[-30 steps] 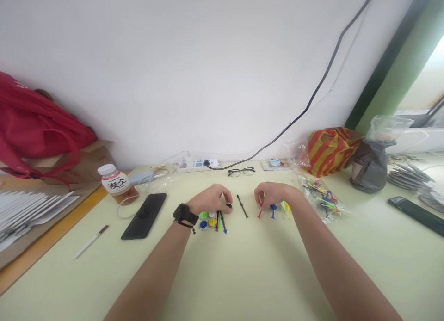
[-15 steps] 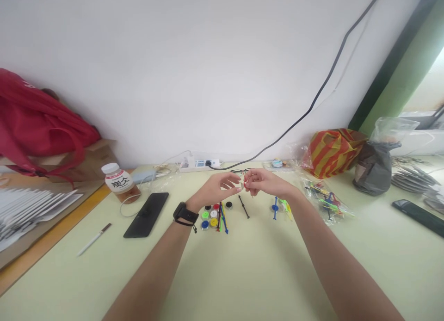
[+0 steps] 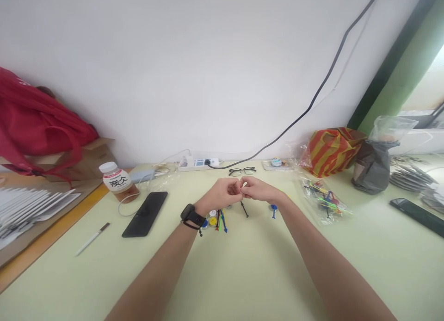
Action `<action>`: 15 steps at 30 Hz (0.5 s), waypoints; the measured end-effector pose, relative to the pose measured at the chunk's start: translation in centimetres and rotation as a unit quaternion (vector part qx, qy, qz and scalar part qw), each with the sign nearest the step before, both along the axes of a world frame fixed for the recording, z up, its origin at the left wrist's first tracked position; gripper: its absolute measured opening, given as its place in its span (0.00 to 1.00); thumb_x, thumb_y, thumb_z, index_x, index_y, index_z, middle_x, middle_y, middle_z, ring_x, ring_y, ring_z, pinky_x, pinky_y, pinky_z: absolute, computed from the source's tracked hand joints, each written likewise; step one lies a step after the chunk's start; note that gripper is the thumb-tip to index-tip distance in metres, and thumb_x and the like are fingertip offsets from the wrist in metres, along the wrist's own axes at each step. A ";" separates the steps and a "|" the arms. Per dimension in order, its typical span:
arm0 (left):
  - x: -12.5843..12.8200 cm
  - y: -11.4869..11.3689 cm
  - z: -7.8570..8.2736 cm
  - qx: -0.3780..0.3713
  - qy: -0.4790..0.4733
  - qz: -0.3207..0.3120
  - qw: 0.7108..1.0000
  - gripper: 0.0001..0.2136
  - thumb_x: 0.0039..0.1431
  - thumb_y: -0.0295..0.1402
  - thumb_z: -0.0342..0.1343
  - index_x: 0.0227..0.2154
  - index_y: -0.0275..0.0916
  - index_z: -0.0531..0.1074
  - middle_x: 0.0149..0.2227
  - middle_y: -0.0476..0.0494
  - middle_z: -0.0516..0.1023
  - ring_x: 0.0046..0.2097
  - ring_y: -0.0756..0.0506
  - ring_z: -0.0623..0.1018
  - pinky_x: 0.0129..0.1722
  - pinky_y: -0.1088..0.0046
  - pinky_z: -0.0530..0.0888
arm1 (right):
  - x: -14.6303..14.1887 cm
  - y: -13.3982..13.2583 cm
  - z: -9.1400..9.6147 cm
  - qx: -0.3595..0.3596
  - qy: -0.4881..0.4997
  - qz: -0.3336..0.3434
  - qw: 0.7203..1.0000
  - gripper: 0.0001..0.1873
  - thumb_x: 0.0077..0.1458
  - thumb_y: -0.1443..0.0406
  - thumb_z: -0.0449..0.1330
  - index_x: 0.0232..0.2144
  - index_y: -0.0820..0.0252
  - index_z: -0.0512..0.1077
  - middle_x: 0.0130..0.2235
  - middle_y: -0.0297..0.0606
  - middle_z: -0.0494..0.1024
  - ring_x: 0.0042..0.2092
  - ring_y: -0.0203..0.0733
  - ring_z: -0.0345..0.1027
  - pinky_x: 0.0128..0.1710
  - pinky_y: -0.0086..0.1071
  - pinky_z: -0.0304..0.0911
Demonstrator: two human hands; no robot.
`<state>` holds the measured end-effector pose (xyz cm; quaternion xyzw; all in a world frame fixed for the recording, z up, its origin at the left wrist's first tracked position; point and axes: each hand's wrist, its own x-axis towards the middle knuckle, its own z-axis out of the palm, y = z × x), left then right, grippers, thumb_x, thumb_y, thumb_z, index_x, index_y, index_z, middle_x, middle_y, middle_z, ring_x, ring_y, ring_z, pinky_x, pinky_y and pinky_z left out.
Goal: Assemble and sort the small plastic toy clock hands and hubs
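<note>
My left hand point(image 3: 222, 193) and my right hand point(image 3: 257, 189) meet above the table, fingertips pinched together. Whatever small piece lies between them is too hidden to name. Below them on the table is a black arrow-shaped stick point(image 3: 244, 209). Near my left wrist lie round coloured discs, among them a yellow disc point(image 3: 212, 221) and a white disc point(image 3: 212, 213), partly covered by the hand. Beside them rests a blue arrow stick point(image 3: 224, 221) in a small bunch of coloured arrows. A blue arrow on a disc point(image 3: 274, 211) lies by my right forearm.
Eyeglasses point(image 3: 242, 171) and a power strip point(image 3: 199, 163) are at the back. On the left are a phone point(image 3: 145, 214), a bottle point(image 3: 119, 182) and a pen point(image 3: 92, 239). To the right lie a plastic bag of coloured arrows point(image 3: 326, 201), a striped bag point(image 3: 335, 150) and a dark phone point(image 3: 418, 218).
My left hand has moved right and its spread fingers have closed against my right hand's fingertips. The red bit seen in my right hand is now hidden. The eyeglasses show more fully.
</note>
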<state>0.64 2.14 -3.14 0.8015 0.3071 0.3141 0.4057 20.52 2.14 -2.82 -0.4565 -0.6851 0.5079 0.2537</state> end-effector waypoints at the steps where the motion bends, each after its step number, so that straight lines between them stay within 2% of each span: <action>1: 0.0 0.0 0.0 0.005 -0.005 0.004 1.000 0.04 0.57 0.31 0.60 0.30 0.37 0.71 0.29 0.49 0.78 0.32 0.48 0.78 0.32 0.74 0.73 | 0.1 0.0 0.0 -0.007 0.004 0.002 1.000 0.07 0.51 0.69 0.56 0.35 0.57 0.67 0.24 0.27 0.70 0.24 0.32 0.59 0.25 0.27 0.54; 5: 0.0 0.2 0.3 0.026 -0.038 0.009 0.999 0.04 0.59 0.30 0.59 0.37 0.37 0.74 0.33 0.46 0.81 0.36 0.47 0.81 0.39 0.71 0.77 | 0.4 0.1 0.4 -0.050 0.058 0.019 0.997 0.12 0.52 0.67 0.57 0.42 0.57 0.67 0.28 0.34 0.78 0.29 0.37 0.71 0.31 0.30 0.65; 8: 0.0 0.2 0.5 0.049 -0.030 0.008 0.998 0.06 0.58 0.28 0.59 0.38 0.37 0.74 0.34 0.46 0.81 0.36 0.47 0.81 0.40 0.71 0.77 | 0.5 0.1 0.3 -0.055 0.084 0.034 0.994 0.14 0.53 0.67 0.58 0.43 0.57 0.65 0.30 0.36 0.80 0.32 0.40 0.75 0.35 0.33 0.68; 10: 0.1 0.2 0.5 0.057 -0.015 0.007 0.998 0.05 0.57 0.27 0.59 0.37 0.37 0.75 0.33 0.46 0.81 0.35 0.47 0.81 0.39 0.72 0.76 | 0.5 0.2 0.1 -0.048 0.081 0.029 0.995 0.14 0.52 0.68 0.58 0.42 0.56 0.65 0.28 0.32 0.78 0.29 0.37 0.72 0.32 0.30 0.66; 13: 0.1 0.2 0.1 0.047 0.007 0.012 0.999 0.02 0.57 0.28 0.58 0.33 0.37 0.75 0.31 0.47 0.81 0.34 0.47 0.80 0.35 0.73 0.75 | 0.4 0.2 -0.3 -0.054 0.058 0.018 0.997 0.14 0.49 0.70 0.59 0.40 0.55 0.65 0.23 0.25 0.71 0.25 0.33 0.62 0.25 0.26 0.56; 15: 0.1 0.2 -0.2 0.034 0.019 0.010 0.999 0.01 0.57 0.28 0.59 0.31 0.37 0.74 0.31 0.46 0.81 0.33 0.47 0.80 0.33 0.74 0.75 | 0.4 0.3 -0.5 -0.075 0.042 0.024 0.996 0.14 0.48 0.70 0.58 0.39 0.55 0.66 0.23 0.26 0.69 0.24 0.33 0.60 0.24 0.26 0.53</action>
